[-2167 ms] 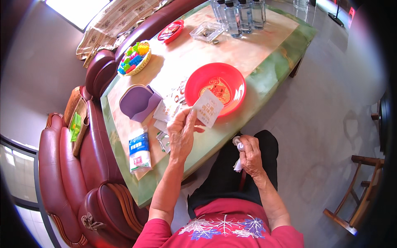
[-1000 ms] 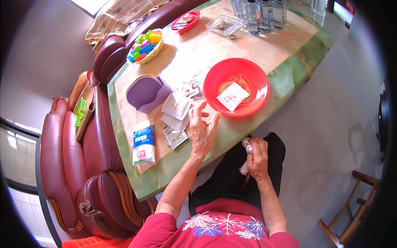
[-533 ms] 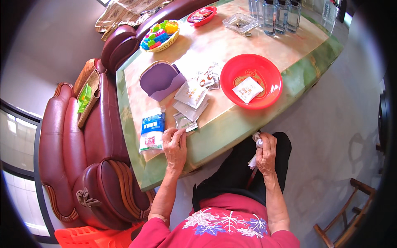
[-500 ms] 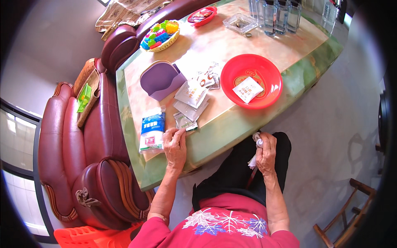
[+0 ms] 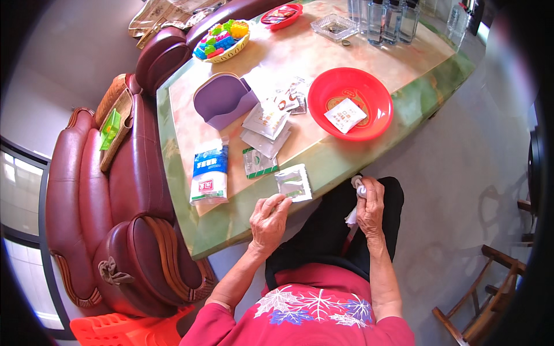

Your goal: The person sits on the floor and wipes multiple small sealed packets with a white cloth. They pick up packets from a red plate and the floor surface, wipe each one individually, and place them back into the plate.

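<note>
Between the fingertips of my left hand (image 5: 269, 224) is a corner of a small silvery-white sachet (image 5: 294, 183), held at the near edge of the table. Over my right thigh, my right hand (image 5: 371, 210) is closed on a crumpled white cloth (image 5: 351, 217), part of which hangs below the fingers. A green-edged sachet (image 5: 258, 163) lies just beyond the held one. Behind it are several overlapping white sachets (image 5: 267, 120). To their right, a red plastic bowl (image 5: 381, 109) contains one white sachet (image 5: 345, 115).
A blue-and-white plastic packet (image 5: 209, 173) and a purple holder (image 5: 222, 104) stand on the table's left side. Farther back are a basket of colourful blocks (image 5: 224, 56), a small red dish (image 5: 281, 27), a glass ashtray (image 5: 333, 36) and bottles (image 5: 376, 26). A wooden stool (image 5: 482, 294) stands right.
My left hand has moved right and toward me, drawing one sachet off the pile and uncovering the green-edged one. My right hand stays over my thigh with the cloth.
</note>
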### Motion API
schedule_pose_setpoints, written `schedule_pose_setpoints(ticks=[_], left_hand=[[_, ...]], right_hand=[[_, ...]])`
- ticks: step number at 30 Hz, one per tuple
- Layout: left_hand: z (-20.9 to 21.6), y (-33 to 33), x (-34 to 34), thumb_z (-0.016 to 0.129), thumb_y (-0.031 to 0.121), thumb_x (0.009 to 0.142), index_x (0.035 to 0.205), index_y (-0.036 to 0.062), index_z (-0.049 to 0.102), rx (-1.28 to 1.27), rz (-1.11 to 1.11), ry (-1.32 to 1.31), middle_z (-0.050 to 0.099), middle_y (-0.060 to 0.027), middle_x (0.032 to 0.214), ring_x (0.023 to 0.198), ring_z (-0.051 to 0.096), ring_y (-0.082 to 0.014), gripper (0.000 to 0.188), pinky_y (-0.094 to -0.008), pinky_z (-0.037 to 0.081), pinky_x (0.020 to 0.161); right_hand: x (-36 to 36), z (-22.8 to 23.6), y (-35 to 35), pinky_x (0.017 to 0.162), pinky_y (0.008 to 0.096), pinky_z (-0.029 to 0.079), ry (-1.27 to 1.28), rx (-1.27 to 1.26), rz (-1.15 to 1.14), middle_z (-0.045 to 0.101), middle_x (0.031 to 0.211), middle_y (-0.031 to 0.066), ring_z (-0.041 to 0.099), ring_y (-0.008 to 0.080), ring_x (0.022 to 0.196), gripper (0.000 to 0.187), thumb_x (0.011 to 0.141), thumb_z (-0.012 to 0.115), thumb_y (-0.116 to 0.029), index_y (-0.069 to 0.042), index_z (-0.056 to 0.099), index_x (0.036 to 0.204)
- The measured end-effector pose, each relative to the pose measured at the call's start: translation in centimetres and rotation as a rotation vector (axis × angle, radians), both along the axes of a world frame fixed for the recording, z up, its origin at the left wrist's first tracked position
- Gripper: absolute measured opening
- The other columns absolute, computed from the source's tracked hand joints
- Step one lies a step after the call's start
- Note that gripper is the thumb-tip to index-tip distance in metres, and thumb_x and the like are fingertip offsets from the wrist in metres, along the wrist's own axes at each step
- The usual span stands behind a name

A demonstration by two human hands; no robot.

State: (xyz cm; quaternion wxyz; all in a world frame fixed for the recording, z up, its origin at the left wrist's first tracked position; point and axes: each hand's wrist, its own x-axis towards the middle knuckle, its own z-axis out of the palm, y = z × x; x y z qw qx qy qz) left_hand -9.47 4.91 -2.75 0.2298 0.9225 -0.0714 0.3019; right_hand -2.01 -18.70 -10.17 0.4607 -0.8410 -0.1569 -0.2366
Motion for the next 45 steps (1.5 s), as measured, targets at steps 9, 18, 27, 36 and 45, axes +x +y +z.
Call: schedule_pose_setpoints(ticks=[9,18,27,36,45], left_hand=[[0.0,-0.1,2.1,0.067,-0.004,0.076,0.094,0.0042,0.068,-0.076,-0.144,0.067,0.067,-0.0080,0.104,0.092,0.065,-0.0282,0.020,-0.0374,0.054,0.080],[-0.5,-0.1,2.5,0.068,-0.004,0.077,0.093,0.0038,0.068,-0.176,-0.098,0.063,0.068,-0.0084,0.101,0.093,0.066,-0.0280,0.018,-0.0364,0.054,0.082],[-0.5,-0.3,2.9,0.070,-0.003,0.079,0.093,0.0037,0.068,-0.280,-0.075,0.072,0.069,-0.0085,0.100,0.090,0.066,-0.0270,0.016,-0.0350,0.054,0.078],[-0.5,-0.6,2.8,0.071,-0.004,0.074,0.098,0.0056,0.068,-0.182,-0.048,0.050,0.066,-0.0097,0.104,0.090,0.065,-0.0266,0.026,-0.0353,0.054,0.075],[-0.8,-0.2,2.3,0.072,-0.004,0.071,0.093,0.0049,0.068,-0.091,-0.081,-0.001,0.065,-0.0085,0.097,0.084,0.063,-0.0266,0.024,-0.0360,0.053,0.073]], right_hand=[[1.4,5.1,1.1,0.090,0.0321,0.050,0.173,0.588,0.028,0.058,0.120,0.0087,0.058,0.0184,0.108,0.042,0.088,0.047,0.008,-0.005,0.055,0.128],[2.5,6.6,9.5,0.100,0.0445,0.037,-0.123,-0.238,0.349,0.052,0.131,0.0119,0.044,0.0316,0.125,0.037,0.083,0.064,-0.010,-0.010,0.063,0.121],[1.9,7.2,3.7,0.101,0.0396,0.043,-0.226,-0.609,0.516,0.050,0.134,0.0089,0.046,0.0302,0.122,0.044,0.080,0.066,-0.011,-0.010,0.060,0.124],[1.9,9.6,1.5,0.084,0.0318,0.051,0.225,0.177,0.388,0.063,0.111,0.0153,0.065,0.0251,0.093,0.044,0.086,0.060,0.010,-0.003,0.056,0.128],[3.5,6.5,9.3,0.086,0.0429,0.047,-0.159,-0.134,0.193,0.057,0.118,0.0140,0.058,0.0327,0.098,0.041,0.081,0.068,-0.016,-0.009,0.060,0.121]])
